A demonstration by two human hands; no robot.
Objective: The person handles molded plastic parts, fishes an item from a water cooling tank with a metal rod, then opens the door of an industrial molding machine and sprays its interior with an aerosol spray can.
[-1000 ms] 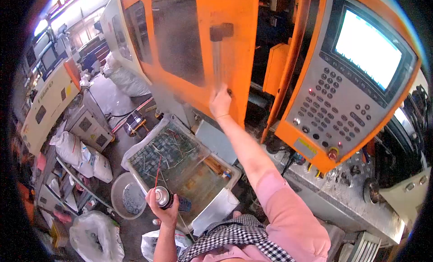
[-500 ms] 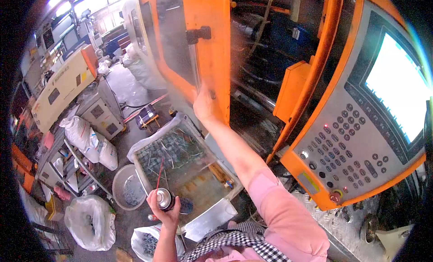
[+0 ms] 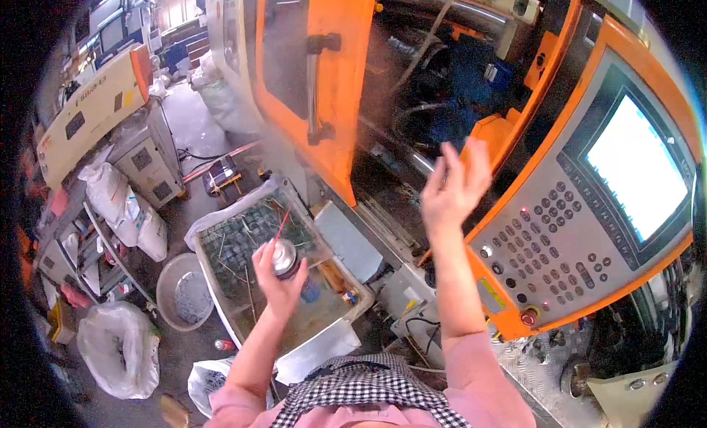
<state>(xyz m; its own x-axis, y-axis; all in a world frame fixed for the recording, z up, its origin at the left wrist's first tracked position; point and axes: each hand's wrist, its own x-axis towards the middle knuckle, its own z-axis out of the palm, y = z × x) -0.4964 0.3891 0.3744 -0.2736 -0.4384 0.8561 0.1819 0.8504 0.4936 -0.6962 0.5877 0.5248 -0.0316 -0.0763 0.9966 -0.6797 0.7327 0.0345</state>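
Note:
My left hand (image 3: 271, 279) is wrapped round a spray can (image 3: 285, 257), its silver domed top facing up towards me. A thin red straw (image 3: 283, 225) sticks out from the can's top, pointing away. The can is held over a large tub (image 3: 362, 301) of small dark parts and thin sticks. My right hand (image 3: 455, 192) is raised in front of the machine's opening, its fingers apart and nothing in them. To its left stands the orange sliding door (image 3: 346, 96) with a long handle (image 3: 314, 89), which the hand does not touch.
A control panel (image 3: 545, 244) with a lit screen (image 3: 637, 170) and many buttons stands at right. On the floor at left are a round basin (image 3: 168, 292), a bag-lined container (image 3: 96, 354) and white sacks (image 3: 151, 233). A grey box (image 3: 346, 240) adjoins the tub.
My right hand has left the door handle and moved right, its fingers now apart. My left hand, still round the spray can, has moved slightly up and right. The view has shifted.

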